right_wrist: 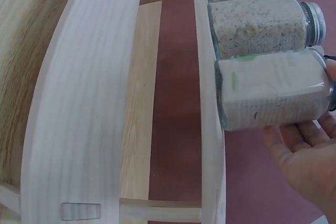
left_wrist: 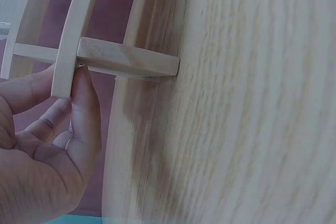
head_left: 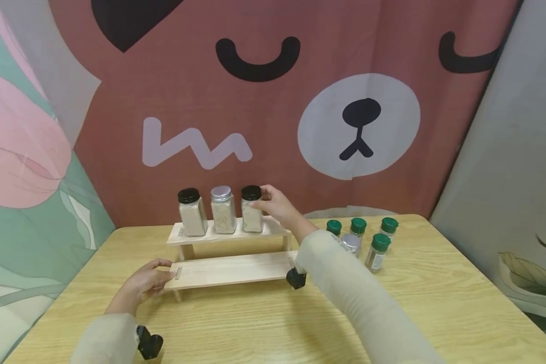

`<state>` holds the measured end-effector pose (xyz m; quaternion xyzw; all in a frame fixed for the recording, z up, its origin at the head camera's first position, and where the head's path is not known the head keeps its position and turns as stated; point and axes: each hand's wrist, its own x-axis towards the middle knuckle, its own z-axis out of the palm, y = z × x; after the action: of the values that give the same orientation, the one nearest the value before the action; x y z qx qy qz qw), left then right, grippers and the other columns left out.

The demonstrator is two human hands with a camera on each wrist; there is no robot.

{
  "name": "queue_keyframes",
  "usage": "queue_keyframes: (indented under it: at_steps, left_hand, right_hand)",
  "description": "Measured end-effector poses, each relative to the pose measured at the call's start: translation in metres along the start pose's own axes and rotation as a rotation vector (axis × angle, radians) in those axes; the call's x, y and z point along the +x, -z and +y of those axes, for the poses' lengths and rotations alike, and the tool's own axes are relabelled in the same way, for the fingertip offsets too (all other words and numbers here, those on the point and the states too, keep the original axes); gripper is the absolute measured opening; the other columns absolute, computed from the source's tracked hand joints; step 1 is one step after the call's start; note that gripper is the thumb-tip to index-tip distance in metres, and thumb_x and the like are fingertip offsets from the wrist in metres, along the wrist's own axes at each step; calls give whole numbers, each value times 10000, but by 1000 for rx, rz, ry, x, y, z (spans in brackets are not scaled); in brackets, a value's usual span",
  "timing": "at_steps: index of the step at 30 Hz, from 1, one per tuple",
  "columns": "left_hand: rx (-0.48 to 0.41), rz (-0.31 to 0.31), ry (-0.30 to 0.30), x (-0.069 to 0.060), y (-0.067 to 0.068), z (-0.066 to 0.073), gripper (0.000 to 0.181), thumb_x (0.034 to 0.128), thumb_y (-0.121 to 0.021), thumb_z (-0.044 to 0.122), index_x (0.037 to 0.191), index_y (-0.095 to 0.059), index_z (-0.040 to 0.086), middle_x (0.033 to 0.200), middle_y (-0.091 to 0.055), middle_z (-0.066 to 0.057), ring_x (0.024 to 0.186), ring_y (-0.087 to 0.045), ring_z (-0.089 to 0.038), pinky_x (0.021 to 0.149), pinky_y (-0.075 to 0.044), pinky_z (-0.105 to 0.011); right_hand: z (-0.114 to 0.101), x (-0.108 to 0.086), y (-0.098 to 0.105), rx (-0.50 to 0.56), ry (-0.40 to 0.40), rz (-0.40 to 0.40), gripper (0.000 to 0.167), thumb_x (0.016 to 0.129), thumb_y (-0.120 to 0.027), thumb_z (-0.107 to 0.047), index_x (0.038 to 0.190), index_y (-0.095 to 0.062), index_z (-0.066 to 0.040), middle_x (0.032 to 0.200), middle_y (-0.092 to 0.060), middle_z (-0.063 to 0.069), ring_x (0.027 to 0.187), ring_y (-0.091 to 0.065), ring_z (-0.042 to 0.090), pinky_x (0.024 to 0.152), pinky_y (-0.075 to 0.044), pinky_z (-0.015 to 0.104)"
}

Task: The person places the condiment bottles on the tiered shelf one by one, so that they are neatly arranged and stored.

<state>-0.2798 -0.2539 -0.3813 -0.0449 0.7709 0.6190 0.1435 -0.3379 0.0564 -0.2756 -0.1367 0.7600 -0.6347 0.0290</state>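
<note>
jars stand three abreast atop a wooden rack in the head view, green-lidded bottles to its right. left wrist view: left hand pinches the rack's lower shelf at its left end. right wrist view: right hand grips the rack's rightmost jar.

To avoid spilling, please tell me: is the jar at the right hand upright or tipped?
Upright: the jar has its base on the upper shelf, black lid on top.
</note>
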Motion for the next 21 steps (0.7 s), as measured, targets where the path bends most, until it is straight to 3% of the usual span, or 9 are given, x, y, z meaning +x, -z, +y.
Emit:
queue_keyframes:
  at_steps: [9,21]
  left_hand:
    - [-8,-10,-5,1,0,2,442,816,-529,23,1176,-291,-73,741,-539,-55,591,-545,-107,514,-413,-227]
    - [12,-5,-4,2,0,-1,466,824,-538,48,1197,-285,-70,752,-545,-42,617,-538,-105,512,-403,-227]
  right_hand:
    - [0,0,3,32,-9,2,473,796,-604,-77,1214,-389,-29,1093,-460,122,980,-442,236,850,-364,438]
    - [3,-23,23,29,-12,28,499,804,-604,-123,1232,-370,-21,1163,-442,153,1046,-444,272,896,-328,416]
